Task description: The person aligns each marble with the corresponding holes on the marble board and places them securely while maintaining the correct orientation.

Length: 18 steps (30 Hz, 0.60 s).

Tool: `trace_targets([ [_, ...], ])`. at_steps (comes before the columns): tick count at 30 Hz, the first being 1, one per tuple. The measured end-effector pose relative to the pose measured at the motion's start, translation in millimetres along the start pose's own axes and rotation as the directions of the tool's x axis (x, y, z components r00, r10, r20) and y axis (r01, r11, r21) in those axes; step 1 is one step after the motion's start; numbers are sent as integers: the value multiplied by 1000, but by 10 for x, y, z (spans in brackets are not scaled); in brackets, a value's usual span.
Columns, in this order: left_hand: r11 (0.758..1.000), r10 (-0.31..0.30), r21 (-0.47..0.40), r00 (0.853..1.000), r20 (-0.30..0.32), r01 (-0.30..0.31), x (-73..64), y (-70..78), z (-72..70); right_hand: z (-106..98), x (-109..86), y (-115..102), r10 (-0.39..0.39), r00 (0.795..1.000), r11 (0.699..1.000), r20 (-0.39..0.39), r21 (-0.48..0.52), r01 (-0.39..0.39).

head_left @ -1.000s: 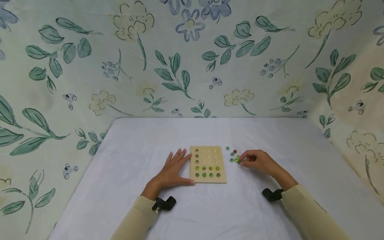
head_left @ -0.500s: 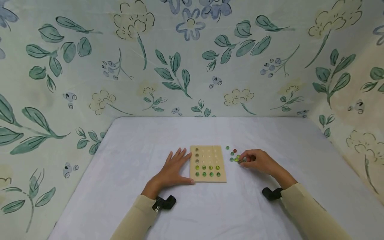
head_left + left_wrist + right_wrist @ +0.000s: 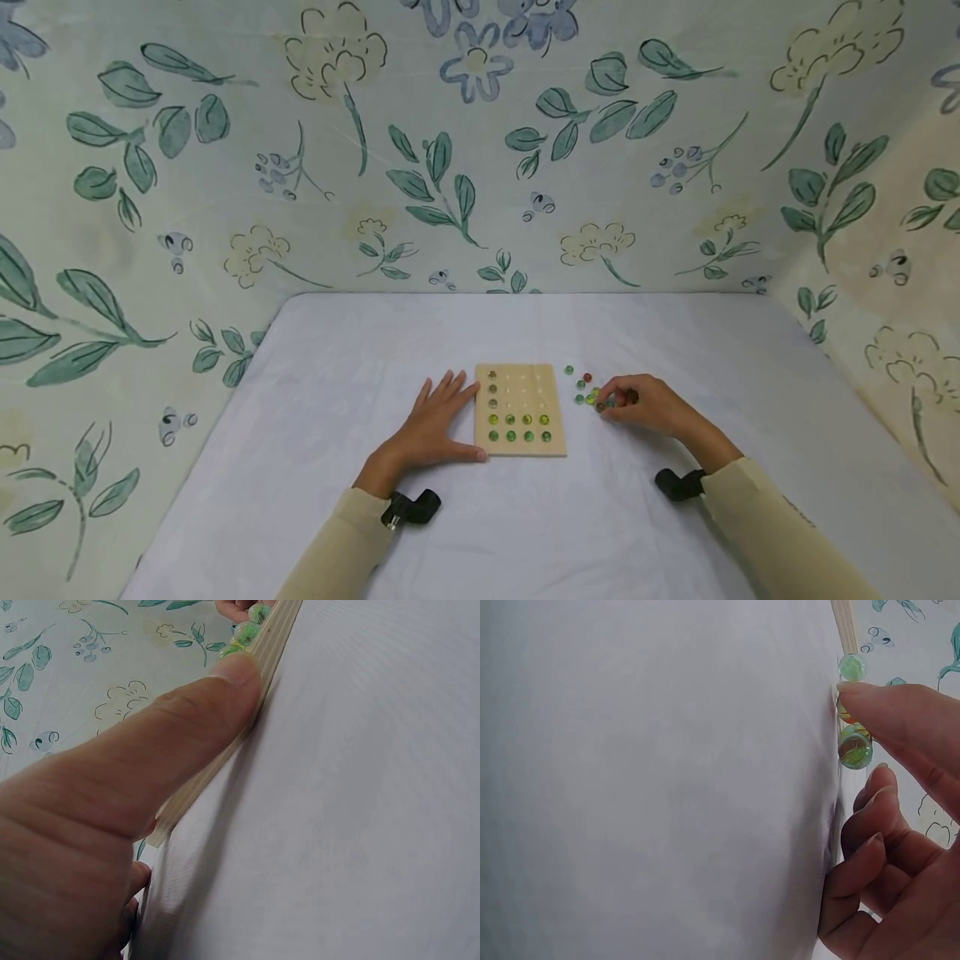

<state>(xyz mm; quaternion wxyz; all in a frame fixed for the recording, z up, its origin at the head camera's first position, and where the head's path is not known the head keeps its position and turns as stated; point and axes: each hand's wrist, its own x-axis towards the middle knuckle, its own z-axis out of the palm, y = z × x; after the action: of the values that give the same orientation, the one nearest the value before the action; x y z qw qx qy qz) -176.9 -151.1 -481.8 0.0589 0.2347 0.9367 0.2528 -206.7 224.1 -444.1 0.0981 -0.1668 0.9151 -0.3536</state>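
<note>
My left hand (image 3: 425, 427) lies with spread fingers along the left side of a light wooden board (image 3: 525, 388); its thumb touches the front-left corner. Rows of yellow-green (image 3: 510, 420) and green marbles (image 3: 511, 437) sit in the board's front part, with 3 dull clear ones up its left column. To the right of the board my right hand (image 3: 648, 405) reaches into a loose group of marbles, thumb and index finger bent toward them. A green marble (image 3: 855, 750) shows between thumb and curled fingers in the right wrist view; I cannot tell whether it is pinched.
Loose marbles, including a green one (image 3: 568, 369) and a dark red one (image 3: 587, 378), lie right of the board on a white cloth-covered table (image 3: 525, 525). A floral-patterned curtain (image 3: 480, 192) closes off the table's back and sides.
My right fingertips have shifted very slightly among the loose marbles, and a dull marble by the thumb shows more clearly. The left hand and board stay as they were.
</note>
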Motion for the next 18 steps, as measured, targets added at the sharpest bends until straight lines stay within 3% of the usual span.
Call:
trace_targets([
  [9, 999, 33, -2, 999, -19, -33, -3, -10, -13, 3, 17, 16, -17, 1000, 1000, 3, -13, 17],
  [18, 1000, 27, -11, 1000, -7, -27, -11, 12, -37, 5, 17, 8, -15, 1000, 1000, 7, -18, 15],
])
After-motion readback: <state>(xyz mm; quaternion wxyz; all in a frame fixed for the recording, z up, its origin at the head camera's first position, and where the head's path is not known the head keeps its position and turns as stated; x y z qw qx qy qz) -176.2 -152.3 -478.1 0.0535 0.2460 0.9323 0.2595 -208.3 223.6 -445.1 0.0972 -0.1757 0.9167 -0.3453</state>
